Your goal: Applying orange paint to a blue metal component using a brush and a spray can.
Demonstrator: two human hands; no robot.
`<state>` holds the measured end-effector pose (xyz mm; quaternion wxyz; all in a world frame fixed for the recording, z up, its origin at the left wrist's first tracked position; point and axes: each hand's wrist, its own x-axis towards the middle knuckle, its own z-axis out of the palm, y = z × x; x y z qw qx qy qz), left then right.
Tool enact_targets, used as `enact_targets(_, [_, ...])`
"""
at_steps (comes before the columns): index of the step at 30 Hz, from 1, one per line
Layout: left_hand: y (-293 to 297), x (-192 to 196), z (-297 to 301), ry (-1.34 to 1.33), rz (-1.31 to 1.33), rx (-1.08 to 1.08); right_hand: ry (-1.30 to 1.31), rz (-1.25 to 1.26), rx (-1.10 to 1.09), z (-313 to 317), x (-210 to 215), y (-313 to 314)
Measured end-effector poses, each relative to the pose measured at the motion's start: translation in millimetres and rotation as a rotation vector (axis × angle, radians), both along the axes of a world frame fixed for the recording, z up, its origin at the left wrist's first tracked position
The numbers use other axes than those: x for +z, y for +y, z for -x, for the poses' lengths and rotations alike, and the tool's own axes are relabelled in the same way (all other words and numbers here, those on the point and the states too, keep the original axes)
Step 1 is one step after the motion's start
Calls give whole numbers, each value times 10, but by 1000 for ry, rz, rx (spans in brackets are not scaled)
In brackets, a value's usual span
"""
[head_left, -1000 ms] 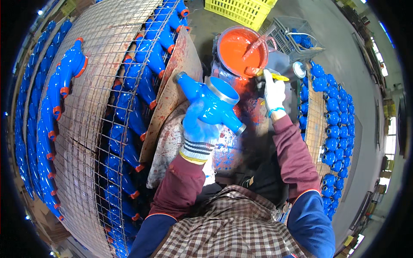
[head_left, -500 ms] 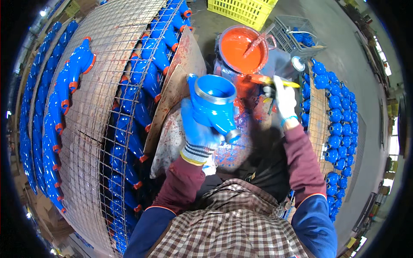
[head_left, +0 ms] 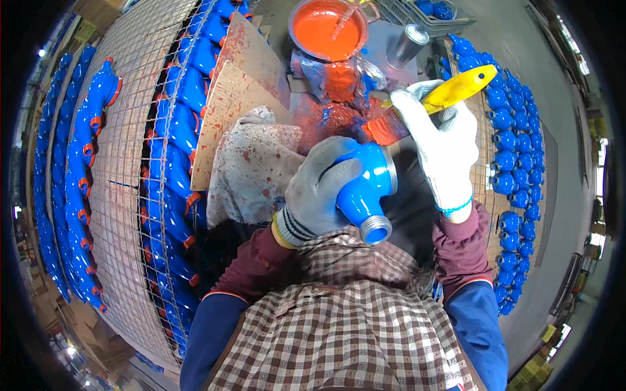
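My left hand (head_left: 319, 186), in a grey-white glove with a striped cuff, is wrapped round a glossy blue pipe fitting (head_left: 365, 189). Bare metal threads show at the fitting's wide end, turned to the right, and at its smaller end, pointing down toward my lap. In my white-gloved right hand (head_left: 447, 146) is a paintbrush (head_left: 460, 90) with a yellow handle. Its red-orange bristles point down and left, close to the fitting's wide rim; I cannot tell whether they touch. Beyond my hands stands a pot of red-orange paint (head_left: 326, 29) with a coated stick in it.
A wire-mesh rack (head_left: 120, 163) on the left bears rows of blue fittings with red-orange ends. Blue fittings crowd a board (head_left: 486, 189) at right. A metal can (head_left: 407, 45) stands beside the pot. A paint-spotted cloth (head_left: 251, 166) and splattered boards (head_left: 225, 117) lie left of centre.
The fitting has come nearer my body and turned, its wide mouth now facing right instead of up. My right hand has brought the brush from beside the pot toward the fitting.
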<state>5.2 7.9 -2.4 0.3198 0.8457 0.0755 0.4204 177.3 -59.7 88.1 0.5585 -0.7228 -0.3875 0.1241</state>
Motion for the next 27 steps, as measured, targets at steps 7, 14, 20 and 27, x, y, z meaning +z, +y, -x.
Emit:
enact_targets(7, [-141, 20, -70, -7, 64, 151, -14, -10, -29, 155, 117, -407])
enact_targets(14, [-146, -47, -89, -186, 1234, -127, -576, -109, 193, 232, 93, -707])
enact_targets(20, [-132, -18, -64, -411, 1656, -441, -419, -246, 342, 152, -19, -782])
enact_targets(27, [-151, 19, 14, -456, 2128, -976, -177, -412, 315, 11, -223, -684])
